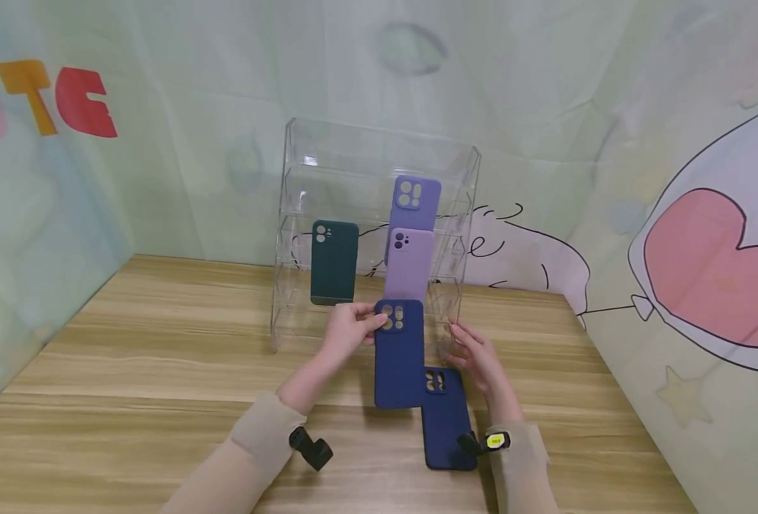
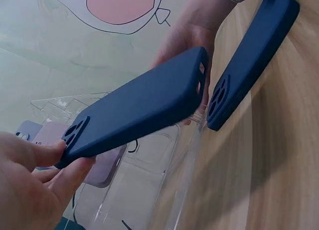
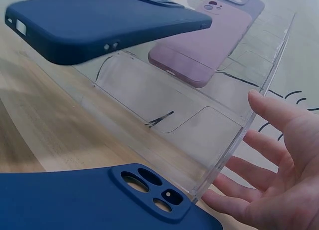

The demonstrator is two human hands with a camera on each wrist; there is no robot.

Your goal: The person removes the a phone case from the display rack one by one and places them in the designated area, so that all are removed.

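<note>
My left hand (image 1: 351,330) pinches a navy blue phone case (image 1: 400,368) by its camera-cutout end, thumb on the face. The case is held in front of the lower tiers of a clear acrylic display rack (image 1: 379,146). Against the rack's right side edge my right hand (image 1: 482,360) rests with loosely extended fingers (image 3: 254,175). Another navy phone case (image 1: 450,428) lies below, near the right wrist. On the rack stand a lilac-pink case (image 1: 410,264), a purple-blue case (image 1: 417,196) partly behind it, and a dark green case (image 1: 334,260) to the left.
The rack stands on a wood-grain table (image 1: 160,371), towards its back edge. Behind and beside it hangs a printed cloth (image 1: 205,93) with letters, a balloon and a heart. Each wrist wears a small black camera (image 1: 311,450).
</note>
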